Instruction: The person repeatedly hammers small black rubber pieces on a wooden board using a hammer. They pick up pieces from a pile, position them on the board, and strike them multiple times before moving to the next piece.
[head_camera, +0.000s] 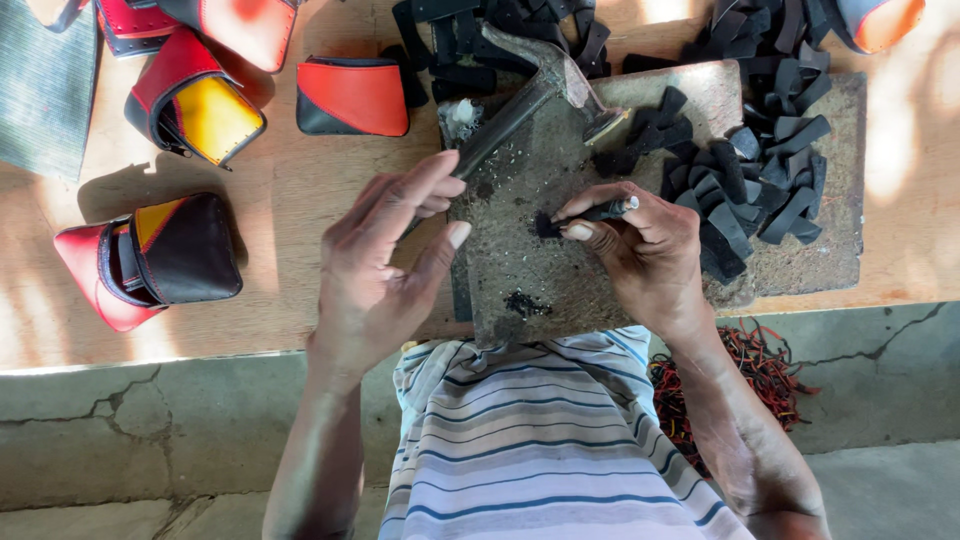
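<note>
Hands work over a worn stone slab lying on a wooden board, seen from the head camera looking straight down. The right hand pinches a thin metal punch between thumb and forefinger, its tip pressed down on a small black leather piece that sits near the middle of the slab, just left of the pinching fingertips and touching the tool's end. The left hand hovers at the slab's left edge with fingers spread and loosely curled, holding nothing; the small piece lies well to its right. A hammer rests on the slab's far edge, its handle slanting down toward the left hand, just beyond the fingertips. A heap of black leather strips covers the slab's right half and spills toward the board's far edge. Red, yellow and black pouches lie toward the board's left side. A striped shirt fills the near edge of the view.
</note>
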